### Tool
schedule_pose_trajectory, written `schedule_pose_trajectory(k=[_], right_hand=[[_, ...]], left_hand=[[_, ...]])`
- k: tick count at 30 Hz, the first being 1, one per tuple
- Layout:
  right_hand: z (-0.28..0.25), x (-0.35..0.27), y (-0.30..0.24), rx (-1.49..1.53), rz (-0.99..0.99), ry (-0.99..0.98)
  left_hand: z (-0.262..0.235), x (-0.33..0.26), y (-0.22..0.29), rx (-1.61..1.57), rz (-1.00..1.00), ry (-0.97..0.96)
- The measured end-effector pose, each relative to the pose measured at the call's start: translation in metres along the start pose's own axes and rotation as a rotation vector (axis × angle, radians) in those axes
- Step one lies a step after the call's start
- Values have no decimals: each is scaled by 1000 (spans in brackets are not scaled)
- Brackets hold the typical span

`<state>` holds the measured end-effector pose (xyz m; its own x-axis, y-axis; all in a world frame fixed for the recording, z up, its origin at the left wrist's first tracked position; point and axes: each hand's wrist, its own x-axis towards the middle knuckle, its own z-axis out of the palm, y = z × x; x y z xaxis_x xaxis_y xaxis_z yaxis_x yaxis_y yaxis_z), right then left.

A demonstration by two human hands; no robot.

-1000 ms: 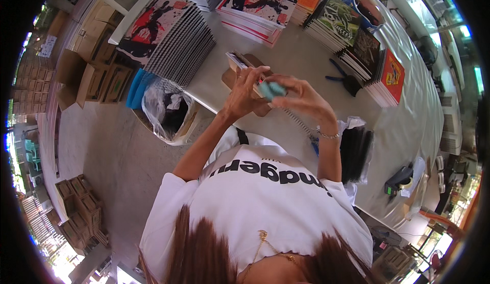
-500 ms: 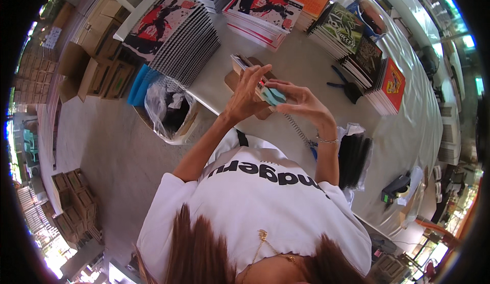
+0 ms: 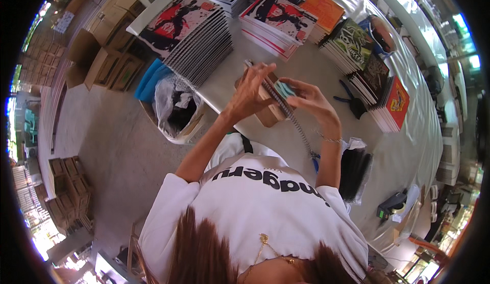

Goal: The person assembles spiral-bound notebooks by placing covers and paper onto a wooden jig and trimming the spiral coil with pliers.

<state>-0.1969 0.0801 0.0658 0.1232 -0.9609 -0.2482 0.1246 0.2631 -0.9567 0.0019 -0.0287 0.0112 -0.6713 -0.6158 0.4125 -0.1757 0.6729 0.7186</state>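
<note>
My left hand (image 3: 247,94) grips a thin notebook or pad held on edge, fingers over its top and thumb low on its near side; its cover is mostly hidden. Beneath it lies a brown wooden block (image 3: 268,116) at the table's front edge. A dark spiral binding coil (image 3: 300,129) runs along the pad's edge and trails past it toward my waist, near something blue. Closed between the thumb and fingers of my right hand (image 3: 315,104) is a small teal piece (image 3: 282,89), beside the coil; what it is exactly does not show.
Spiral-bound notebooks (image 3: 196,46) are stacked at far left, with loose printed stacks (image 3: 278,26) beside them. Blue-handled pliers (image 3: 352,101) lie right of my hands, near red booklets (image 3: 393,105). Black coils (image 3: 356,174) sit by my right elbow. A plastic-lined box (image 3: 176,113) stands left.
The teal piece and my right hand have moved up and right, slightly away from my left hand. The coil now shows along the pad's edge. The whole view has shifted a little.
</note>
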Motion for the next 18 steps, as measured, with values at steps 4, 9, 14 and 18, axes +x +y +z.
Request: schedule_pose_trajectory(k=[4,9,14,18], right_hand=[[12,9,-10,-118,-70,-7],[18,20,-10,-26,-101,-65],[16,19,-20,-301,-123,-26],[21,38,-24,-588,-11,69]], left_hand=[[-15,11,-12,101,-10,34],[-11,9,-44,-18,43,112],[-21,22,-45,-279,-82,-6],[-16,16,-52,-340,-97,-38]])
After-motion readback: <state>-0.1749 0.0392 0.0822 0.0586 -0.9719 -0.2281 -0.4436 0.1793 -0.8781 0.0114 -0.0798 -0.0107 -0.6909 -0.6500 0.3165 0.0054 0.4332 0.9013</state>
